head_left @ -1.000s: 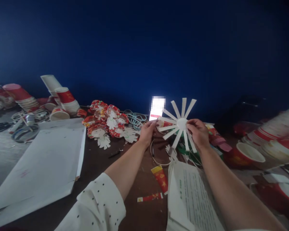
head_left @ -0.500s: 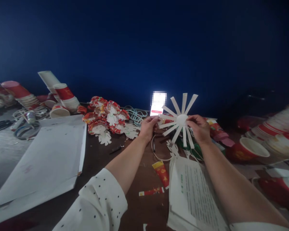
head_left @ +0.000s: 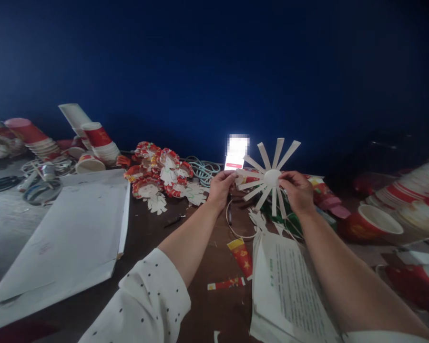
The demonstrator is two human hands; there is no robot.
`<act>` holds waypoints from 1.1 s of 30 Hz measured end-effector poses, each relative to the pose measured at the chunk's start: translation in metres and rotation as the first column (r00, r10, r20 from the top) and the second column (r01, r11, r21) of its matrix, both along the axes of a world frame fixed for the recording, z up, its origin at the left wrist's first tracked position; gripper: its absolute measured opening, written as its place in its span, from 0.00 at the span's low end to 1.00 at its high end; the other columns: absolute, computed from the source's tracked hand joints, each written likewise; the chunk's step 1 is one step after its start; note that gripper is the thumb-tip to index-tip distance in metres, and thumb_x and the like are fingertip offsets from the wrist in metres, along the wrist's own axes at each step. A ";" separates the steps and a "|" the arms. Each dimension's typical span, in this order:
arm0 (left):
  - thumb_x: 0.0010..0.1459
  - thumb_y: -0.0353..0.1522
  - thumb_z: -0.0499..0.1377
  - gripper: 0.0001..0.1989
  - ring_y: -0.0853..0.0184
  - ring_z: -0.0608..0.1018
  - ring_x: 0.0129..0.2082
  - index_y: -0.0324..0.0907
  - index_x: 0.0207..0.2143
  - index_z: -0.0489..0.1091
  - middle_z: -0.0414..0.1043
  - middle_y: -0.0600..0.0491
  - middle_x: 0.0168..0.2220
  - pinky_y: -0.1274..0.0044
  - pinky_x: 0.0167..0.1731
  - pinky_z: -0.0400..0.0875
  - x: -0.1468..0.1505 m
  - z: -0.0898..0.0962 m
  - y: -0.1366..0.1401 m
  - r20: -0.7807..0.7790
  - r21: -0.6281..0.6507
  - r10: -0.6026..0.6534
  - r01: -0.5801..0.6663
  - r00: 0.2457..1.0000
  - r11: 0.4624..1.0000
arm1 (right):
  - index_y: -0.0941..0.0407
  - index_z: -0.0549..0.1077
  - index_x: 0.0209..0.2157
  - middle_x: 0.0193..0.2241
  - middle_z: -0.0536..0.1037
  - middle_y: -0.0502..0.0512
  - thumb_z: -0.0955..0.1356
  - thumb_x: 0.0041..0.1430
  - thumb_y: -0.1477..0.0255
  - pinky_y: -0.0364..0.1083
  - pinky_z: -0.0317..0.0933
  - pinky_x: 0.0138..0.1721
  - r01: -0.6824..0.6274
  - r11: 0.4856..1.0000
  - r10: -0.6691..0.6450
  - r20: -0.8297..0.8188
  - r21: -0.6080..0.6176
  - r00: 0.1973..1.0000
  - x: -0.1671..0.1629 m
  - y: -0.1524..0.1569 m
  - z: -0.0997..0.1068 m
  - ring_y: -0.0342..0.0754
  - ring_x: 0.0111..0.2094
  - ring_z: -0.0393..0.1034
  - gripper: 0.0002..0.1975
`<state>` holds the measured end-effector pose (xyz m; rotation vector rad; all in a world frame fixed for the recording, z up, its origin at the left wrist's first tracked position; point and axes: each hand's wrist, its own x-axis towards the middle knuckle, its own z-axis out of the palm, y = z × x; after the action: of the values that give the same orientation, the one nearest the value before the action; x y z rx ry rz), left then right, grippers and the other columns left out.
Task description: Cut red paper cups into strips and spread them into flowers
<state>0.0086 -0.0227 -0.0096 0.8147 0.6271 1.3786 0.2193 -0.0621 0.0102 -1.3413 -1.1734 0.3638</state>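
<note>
Between my two hands, a white paper cup cut into strips [head_left: 271, 178] is held up, its strips spread like spokes around a round base. My left hand [head_left: 220, 186] pinches the end of a strip on the left side. At the right edge of the base, my right hand [head_left: 297, 190] is closed on the piece with thumb and fingers. Behind it stands a lit phone [head_left: 236, 155]. Below lie a printed booklet [head_left: 289, 281], a red-and-yellow paper scrap [head_left: 240, 257] and a narrow red strip [head_left: 226, 284].
Red-and-white paper crafts [head_left: 164, 174] are heaped at left centre, near a coiled pale cord [head_left: 203, 170]. A large white board [head_left: 67, 238] covers the left. Stacked paper cups [head_left: 99, 143] stand behind it, with scissors [head_left: 5, 183] at far left. More cups [head_left: 377, 221] lie at right.
The spoked paper piece has turned slightly, its upper strips shifting right. Both hands keep their hold, and the whole view has drifted a little.
</note>
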 end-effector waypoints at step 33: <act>0.39 0.44 0.69 0.20 0.79 0.61 0.15 0.38 0.24 0.69 0.62 0.60 0.16 0.83 0.17 0.54 0.000 -0.001 -0.002 -0.087 -0.047 -0.028 0.024 0.996 0.999 | 0.55 0.73 0.26 0.23 0.72 0.47 0.71 0.41 0.68 0.42 0.57 0.30 -0.075 0.994 0.066 -0.109 -0.080 0.992 -0.002 -0.005 0.001 0.42 0.26 0.63 0.08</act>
<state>0.0082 -0.0243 -0.0102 0.8476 0.7117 1.3061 0.2173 -0.0667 0.0115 -1.3382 -1.1292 0.5343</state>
